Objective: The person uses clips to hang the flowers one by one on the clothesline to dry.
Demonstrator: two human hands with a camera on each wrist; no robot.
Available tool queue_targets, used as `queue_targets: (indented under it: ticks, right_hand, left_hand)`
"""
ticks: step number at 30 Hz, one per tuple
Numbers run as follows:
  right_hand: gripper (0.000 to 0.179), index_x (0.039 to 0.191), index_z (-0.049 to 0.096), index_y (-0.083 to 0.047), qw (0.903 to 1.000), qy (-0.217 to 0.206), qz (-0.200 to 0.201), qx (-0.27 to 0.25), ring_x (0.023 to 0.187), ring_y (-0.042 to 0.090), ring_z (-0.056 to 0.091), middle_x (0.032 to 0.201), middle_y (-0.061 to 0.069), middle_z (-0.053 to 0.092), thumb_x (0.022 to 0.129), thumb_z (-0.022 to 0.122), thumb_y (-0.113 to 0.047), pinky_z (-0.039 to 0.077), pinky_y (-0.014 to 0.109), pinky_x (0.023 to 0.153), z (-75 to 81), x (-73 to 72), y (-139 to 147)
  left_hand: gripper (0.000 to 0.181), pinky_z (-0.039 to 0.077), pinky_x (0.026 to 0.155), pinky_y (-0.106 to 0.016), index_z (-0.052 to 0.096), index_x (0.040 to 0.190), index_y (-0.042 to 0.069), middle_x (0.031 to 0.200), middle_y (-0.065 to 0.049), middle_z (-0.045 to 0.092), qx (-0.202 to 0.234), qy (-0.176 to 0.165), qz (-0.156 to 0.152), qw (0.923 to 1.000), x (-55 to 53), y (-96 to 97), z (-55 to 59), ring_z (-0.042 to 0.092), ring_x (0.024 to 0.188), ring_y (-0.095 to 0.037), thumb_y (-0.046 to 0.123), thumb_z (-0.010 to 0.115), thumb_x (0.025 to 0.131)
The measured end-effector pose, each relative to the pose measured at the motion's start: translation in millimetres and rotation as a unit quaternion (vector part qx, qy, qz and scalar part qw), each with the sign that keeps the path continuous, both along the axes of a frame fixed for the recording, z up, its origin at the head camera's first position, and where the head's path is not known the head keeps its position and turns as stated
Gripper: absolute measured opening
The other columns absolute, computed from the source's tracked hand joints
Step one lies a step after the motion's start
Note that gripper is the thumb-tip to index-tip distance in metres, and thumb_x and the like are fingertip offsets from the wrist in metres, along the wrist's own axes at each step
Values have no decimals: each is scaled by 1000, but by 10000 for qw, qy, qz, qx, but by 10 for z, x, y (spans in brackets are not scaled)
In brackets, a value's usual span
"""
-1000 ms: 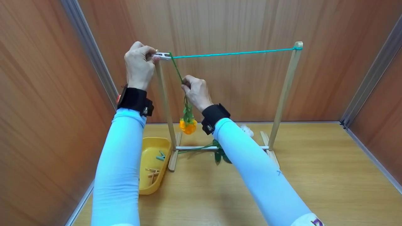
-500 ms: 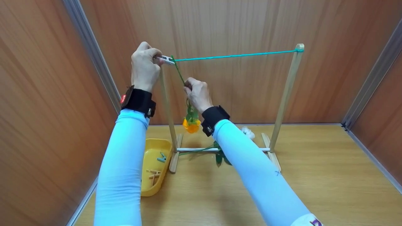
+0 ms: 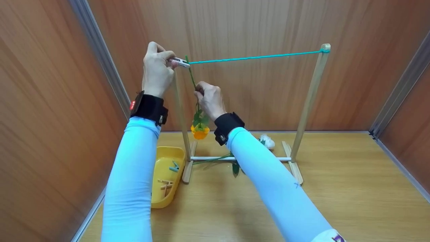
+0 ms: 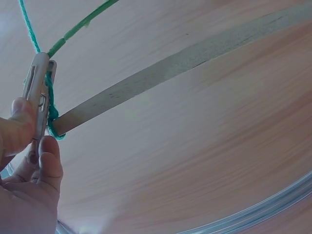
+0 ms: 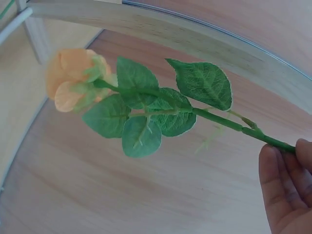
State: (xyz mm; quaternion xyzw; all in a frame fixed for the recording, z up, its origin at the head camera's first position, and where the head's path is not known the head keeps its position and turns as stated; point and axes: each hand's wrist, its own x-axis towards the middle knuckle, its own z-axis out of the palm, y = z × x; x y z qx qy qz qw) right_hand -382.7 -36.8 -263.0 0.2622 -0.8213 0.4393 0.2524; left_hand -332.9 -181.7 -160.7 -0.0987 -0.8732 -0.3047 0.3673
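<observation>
My left hand (image 3: 158,72) pinches a pale clothespin (image 4: 38,92) at the left end of the teal cord (image 3: 255,58), near the top of the left wooden post (image 4: 146,80). The clothespin's tip sits over the cord and the end of a green stem. That stem belongs to an artificial orange rose (image 5: 73,78), which hangs head down with green leaves (image 5: 202,85). Below the clothespin, my right hand (image 3: 211,99) pinches the stem between thumb and fingers. In the right wrist view the bloom and leaves stretch away from the fingertips.
A yellow basket (image 3: 181,171) at the left holds several clothespins (image 3: 167,185). A white flower (image 3: 267,142) with a green stem lies by the rack's white crossbar (image 3: 247,159), partly behind the right sleeve. The right wooden post (image 3: 310,101) carries the cord's other end. Wood panels surround the table.
The view has shifted slightly. The clothespin tilts a little more downward to the right, and the rose's stem end stands higher above it. Both hands keep their holds.
</observation>
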Motion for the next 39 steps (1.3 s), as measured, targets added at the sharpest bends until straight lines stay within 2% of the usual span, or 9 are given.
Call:
queue_targets:
  ticks: [4, 9, 15, 20, 28, 34, 39]
  right_hand:
    - [12, 106, 71, 4, 9999, 112, -55, 37, 88, 26, 72, 102, 16, 76, 102, 64, -6, 60, 28, 83, 12, -2, 13]
    - [12, 105, 72, 4, 9996, 236, -99, 147, 89, 26, 72, 102, 16, 76, 102, 64, -5, 60, 29, 85, 17, -3, 14]
    - [13, 106, 73, 3, 9997, 170, -134, 114, 91, 26, 72, 103, 16, 76, 101, 65, -6, 59, 29, 87, 14, 18, -1]
    - [14, 107, 73, 2, 9997, 165, -162, 51, 90, 25, 72, 104, 15, 76, 102, 65, -8, 59, 28, 85, 42, 23, -6]
    - [16, 113, 72, 2, 9996, 158, -192, 108, 94, 26, 71, 107, 15, 74, 102, 64, -8, 58, 28, 88, 53, 33, -7]
    - [18, 115, 72, 1, 9994, 11, -207, 270, 95, 26, 69, 108, 15, 73, 103, 63, -10, 58, 29, 90, 36, 43, 2]
    - [21, 120, 69, 1, 9991, -157, -51, 398, 97, 26, 68, 113, 16, 72, 104, 61, -11, 57, 28, 92, 66, 65, 18]
  left_hand:
    - [24, 40, 76, -26, 72, 116, -4, 110, -4, 35, -2, -64, -102, 9999, 4, 12, 6, 48, 104, -19, -10, 57, 99]
    - [20, 40, 78, -27, 74, 114, -6, 105, -3, 35, 2, 12, -135, 9999, -14, 19, -2, 46, 102, -21, -6, 59, 100]
    - [21, 40, 78, -27, 75, 111, -7, 101, -2, 37, 128, 25, -92, 9999, -25, 17, -24, 47, 99, -20, -9, 58, 98]
    - [19, 41, 80, -27, 74, 114, -7, 105, -3, 34, 121, -106, -92, 9998, 1, 24, 2, 45, 101, -20, -3, 60, 100]
    - [23, 43, 87, -26, 69, 122, -7, 118, -7, 32, 53, -303, -176, 9994, 27, 42, 19, 42, 112, -21, 3, 58, 104]
    - [24, 43, 92, -27, 67, 123, -7, 121, -9, 32, 21, -238, -225, 9995, 14, 54, -12, 41, 119, -24, 3, 56, 104]
    - [29, 43, 95, -29, 62, 130, -7, 126, -11, 34, -60, -120, -294, 9995, 15, 62, -24, 37, 126, -28, 7, 53, 107]
